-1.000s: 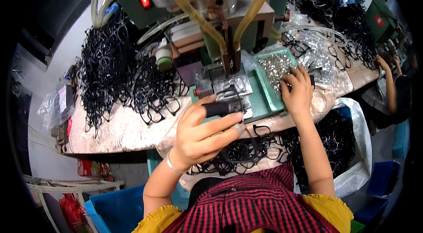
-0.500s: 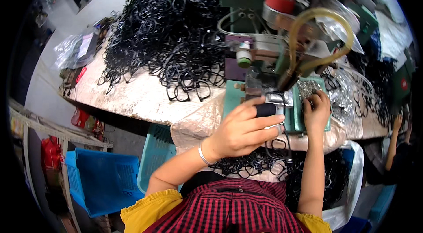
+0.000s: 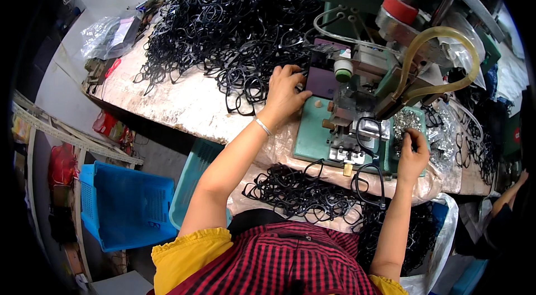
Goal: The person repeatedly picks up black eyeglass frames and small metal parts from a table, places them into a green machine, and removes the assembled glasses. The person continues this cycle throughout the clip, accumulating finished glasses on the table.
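My left hand reaches to the right edge of a big heap of black eyeglass frames, beside the machine's purple plate. Its fingers are apart and bent, with nothing visible in them. My right hand is over a green tray of small metal parts. Its thumb and fingertips are pinched together; whatever is between them is too small to make out. One black eyeglass frame rests tilted on the green press machine's metal fixture, its lower rim hanging past the front edge, with no hand on it.
More black frames lie along the near table edge. A yellowish hose loops beside the press head with its red collar. Blue and teal crates stand at left. Another person's arm shows at far right.
My left hand has left the frame at the fixture and moved left and away to the heap. My right hand stays at the tray, fingers now pinched. The view has shifted.
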`<state>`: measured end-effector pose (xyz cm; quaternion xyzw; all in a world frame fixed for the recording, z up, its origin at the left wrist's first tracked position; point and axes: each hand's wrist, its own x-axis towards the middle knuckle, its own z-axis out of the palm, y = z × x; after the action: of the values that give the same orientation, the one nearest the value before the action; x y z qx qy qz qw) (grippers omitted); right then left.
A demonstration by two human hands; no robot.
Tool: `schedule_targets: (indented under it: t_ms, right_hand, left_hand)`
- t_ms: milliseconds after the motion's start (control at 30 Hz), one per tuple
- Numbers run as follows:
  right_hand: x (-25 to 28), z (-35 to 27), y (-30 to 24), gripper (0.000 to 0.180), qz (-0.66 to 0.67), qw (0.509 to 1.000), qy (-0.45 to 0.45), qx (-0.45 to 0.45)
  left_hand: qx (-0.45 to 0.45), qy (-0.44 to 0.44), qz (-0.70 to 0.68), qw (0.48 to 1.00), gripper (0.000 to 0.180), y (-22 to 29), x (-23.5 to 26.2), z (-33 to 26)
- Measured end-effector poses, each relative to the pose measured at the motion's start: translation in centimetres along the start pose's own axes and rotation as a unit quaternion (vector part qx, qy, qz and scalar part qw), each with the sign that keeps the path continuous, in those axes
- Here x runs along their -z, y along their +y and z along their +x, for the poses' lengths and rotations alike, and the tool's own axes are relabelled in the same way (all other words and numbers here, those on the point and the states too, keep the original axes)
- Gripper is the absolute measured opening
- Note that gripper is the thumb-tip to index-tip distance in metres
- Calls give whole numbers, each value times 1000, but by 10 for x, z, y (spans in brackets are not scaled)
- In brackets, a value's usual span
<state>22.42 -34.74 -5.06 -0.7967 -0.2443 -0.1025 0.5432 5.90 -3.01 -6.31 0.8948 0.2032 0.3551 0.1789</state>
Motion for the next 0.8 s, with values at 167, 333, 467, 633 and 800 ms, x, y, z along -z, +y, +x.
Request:
schedule_targets:
  t_ms: [167,333,467,633,800]
  right_hand:
    - [2,5,3,16,58,997,38,-28]
    - [8,-6,3,15,-25,999,12,22]
    - [28,-31,0,11,-77,994,63,42]
    - [27,-31,-79,15,64,996,-43,49]
    - [-22,4,-106,26,284,956,-71,22]
  left_hand:
    - [-22,187,32,982,17,4,55,21]
    - [108,121,224,961,31,-41,107,10]
    - [267,160,195,930,46,-112,57,-10]
    - [216,177,164,946,26,-106,54,-3]
    - [151,260,-2,954,27,-70,73,-16]
